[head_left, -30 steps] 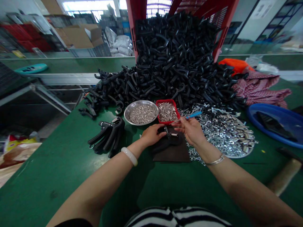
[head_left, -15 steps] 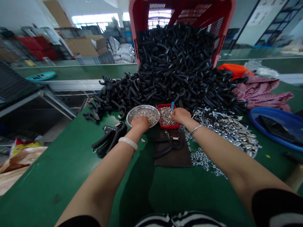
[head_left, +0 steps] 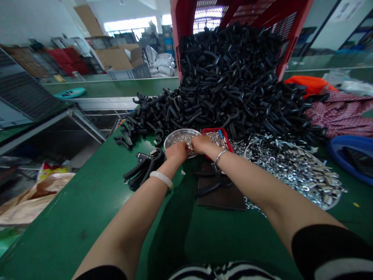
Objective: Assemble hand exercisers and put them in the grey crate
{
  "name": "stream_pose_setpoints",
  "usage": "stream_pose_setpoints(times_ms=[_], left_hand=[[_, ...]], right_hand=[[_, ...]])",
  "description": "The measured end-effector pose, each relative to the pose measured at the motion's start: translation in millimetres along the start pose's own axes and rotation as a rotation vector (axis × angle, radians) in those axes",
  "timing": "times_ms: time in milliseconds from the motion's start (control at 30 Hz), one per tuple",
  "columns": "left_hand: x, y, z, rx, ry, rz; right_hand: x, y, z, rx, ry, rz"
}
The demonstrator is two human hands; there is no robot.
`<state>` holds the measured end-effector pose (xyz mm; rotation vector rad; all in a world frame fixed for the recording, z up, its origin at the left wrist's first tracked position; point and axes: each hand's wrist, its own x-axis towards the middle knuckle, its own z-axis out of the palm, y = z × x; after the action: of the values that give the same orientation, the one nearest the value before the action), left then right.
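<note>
While the big green table (head_left: pixel 58 217) takes up most of the view, the next biggest thing is a ridiculous heap of black handles (head_left: pixel 227 85), spilling out of a red crate (head_left: pixel 176 46) at the back. Over on the right there's a wide spread of shiny metal parts (head_left: pixel 294 167), with a checked cloth (head_left: pixel 346 112) behind it and a blue tray (head_left: pixel 336 153) at the right edge. Smaller than those is a dark board (head_left: pixel 218 201) in front of the person, with a black handle piece (head_left: pixel 207 190) lying over it, partly under the right forearm. Left of that, a bunch of similar pieces (head_left: pixel 142 169) sits straight on the tabletop.

Next size down is a round metal bowl (head_left: pixel 169 139), with a red bin (head_left: pixel 230 147) just beside it. The left hand (head_left: pixel 176 151) is down in the bowl, fingers bent; the right hand (head_left: pixel 201 144) is at the bowl's right side, close to the left one. Both sets of fingertips are hidden, so honestly can't tell how far apart they are or whether either hand's pinching anything. A blue stub (head_left: pixel 220 133) shows over the red bin, can't tell if it's held. Tiniest of all, the metal bits (head_left: pixel 182 138) are in the bowl around the fingers.
</note>
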<state>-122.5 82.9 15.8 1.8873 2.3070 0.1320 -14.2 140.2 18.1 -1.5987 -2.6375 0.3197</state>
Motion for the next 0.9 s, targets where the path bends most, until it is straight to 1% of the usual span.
stream_pose_setpoints(times_ms=[200, 300, 400, 500, 567, 633, 700, 733, 800, 900], left_hand=[[0, 1, 4.6, -0.031, 0.022, 0.033], [2, 0, 5.3, -0.060, 0.008, 0.025], [3, -3, 4.2, -0.086, 0.006, 0.022], [0, -2, 4.4, -0.165, 0.064, 0.073], [-7, 2, 6.9, -0.255, 0.089, 0.170], [-19, 11, 11.4, -0.348, 0.052, 0.313], [-34, 21, 16.8, -0.404, -0.030, 0.439], [-42, 27, 19.3, -0.410, -0.072, 0.478], [-55, 36, 23.2, -0.386, -0.118, 0.504], [-66, 45, 26.0, -0.319, -0.099, 0.496]], right_hand=[[-6, 22, 0, 0.203, 0.066, -0.126], [-9, 34, -4, 0.319, 0.076, -0.164], [-23, 45, -11, 0.393, 0.096, -0.178], [-56, 60, -17, 0.427, 0.155, -0.175], [-86, 74, -17, 0.421, 0.180, -0.151], [-116, 88, -13, 0.425, 0.170, -0.113], [-143, 100, -7, 0.451, 0.158, -0.061], [-154, 104, -4, 0.474, 0.157, -0.033], [-171, 109, 3, 0.530, 0.160, 0.020], [-183, 107, 14, 0.552, 0.175, 0.065]])
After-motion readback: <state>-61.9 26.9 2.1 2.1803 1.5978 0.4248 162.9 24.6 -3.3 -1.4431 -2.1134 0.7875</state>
